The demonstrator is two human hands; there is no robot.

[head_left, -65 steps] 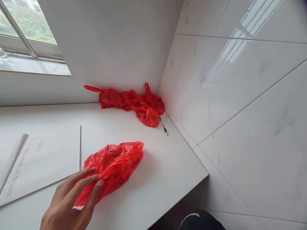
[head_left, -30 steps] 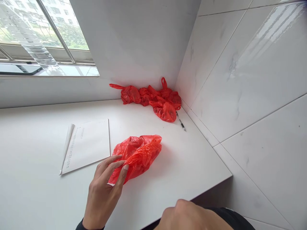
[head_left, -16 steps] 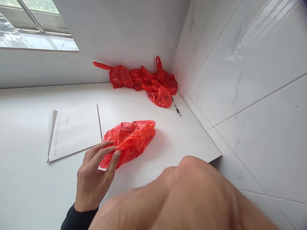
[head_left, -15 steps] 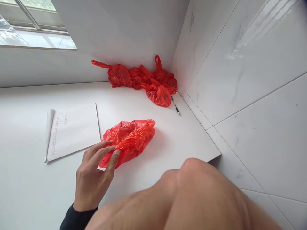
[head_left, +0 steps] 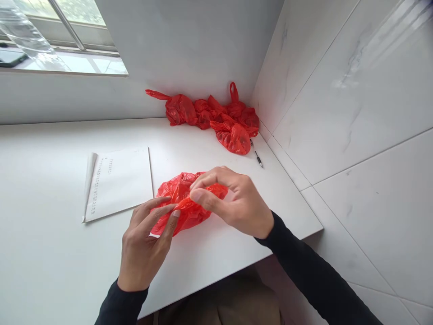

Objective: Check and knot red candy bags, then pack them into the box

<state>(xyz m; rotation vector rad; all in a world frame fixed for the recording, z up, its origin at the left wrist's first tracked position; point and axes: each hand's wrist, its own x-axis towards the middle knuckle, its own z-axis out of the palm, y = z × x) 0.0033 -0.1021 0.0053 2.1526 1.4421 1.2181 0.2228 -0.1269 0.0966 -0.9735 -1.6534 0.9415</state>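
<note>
A crumpled red plastic bag (head_left: 192, 220) lies on the white table in front of me, and what is inside it cannot be made out. My left hand (head_left: 145, 246) pinches the bag's near left edge between thumb and fingers. From the right, my right hand (head_left: 235, 198) reaches over the bag with thumb and fingers closed together on its gathered top. That hand covers part of the bag's far right side.
Several knotted red plastic bags (head_left: 181, 110) are heaped against the wall in the back corner. Beside them lies a black pen (head_left: 259, 160). Left of my bag is a white paper booklet (head_left: 125, 180). A clear plastic bottle (head_left: 27, 36) stands by the window. Marble-patterned tiles (head_left: 372, 149) border the right side.
My right hand, a large blur close to the camera before, has come down onto the bag. My left hand keeps its pinch. The view has shifted slightly left.
</note>
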